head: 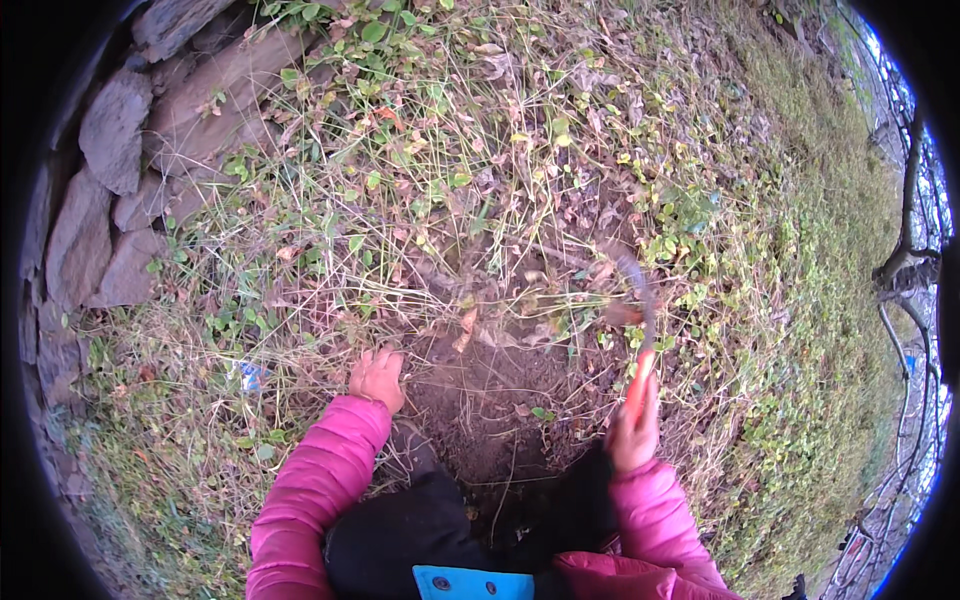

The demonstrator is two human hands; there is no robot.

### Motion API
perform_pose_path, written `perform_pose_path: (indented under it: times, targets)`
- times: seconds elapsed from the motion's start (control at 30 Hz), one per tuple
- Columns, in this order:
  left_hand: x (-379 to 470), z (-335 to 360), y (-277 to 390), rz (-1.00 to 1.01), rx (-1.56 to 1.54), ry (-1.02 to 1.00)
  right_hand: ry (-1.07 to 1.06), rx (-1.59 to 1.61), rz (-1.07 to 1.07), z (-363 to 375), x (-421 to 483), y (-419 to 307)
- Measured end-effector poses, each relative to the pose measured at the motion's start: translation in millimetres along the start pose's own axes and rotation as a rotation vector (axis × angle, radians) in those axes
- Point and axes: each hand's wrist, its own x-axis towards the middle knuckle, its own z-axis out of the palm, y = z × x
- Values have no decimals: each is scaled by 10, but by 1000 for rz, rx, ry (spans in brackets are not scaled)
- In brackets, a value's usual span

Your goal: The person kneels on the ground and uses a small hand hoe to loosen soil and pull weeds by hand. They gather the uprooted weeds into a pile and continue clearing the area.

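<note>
My right hand (634, 431) is closed around the orange handle of a sickle (641, 382), whose curved metal blade points up and to the left over the weeds, slightly blurred. At the left, my left hand (379, 377) rests at the edge of the dry grass, its fingers among the stems; whether it grips any is not clear. Between the hands lies a patch of bare brown soil (487, 397) with a few loose stalks. Cut or flattened grass and creeping weeds (450, 292) spread just beyond it.
A dry-stone wall (112, 135) runs along the left side. A small blue and white wrapper (249, 375) lies in the grass at left. Leafy ground cover (810, 337) extends to the right, with bare tree branches (907, 262) at the far edge. My dark-trousered knees are bent below.
</note>
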Motion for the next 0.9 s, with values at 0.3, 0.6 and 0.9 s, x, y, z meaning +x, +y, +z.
perform_pose_path:
  times: [0.3, 0.6, 0.9]
  targets:
    - [-92, -81, -72, 60, -103, -31, -55, 307, 213, 1237, 2494, -523]
    - [-14, -19, -133, 57, -105, -63, -360, 287, 352, 2230, 1932, -518]
    - [-64, -14, -99, 86, -102, 34, -515, 257, 80, 922, 73, -310]
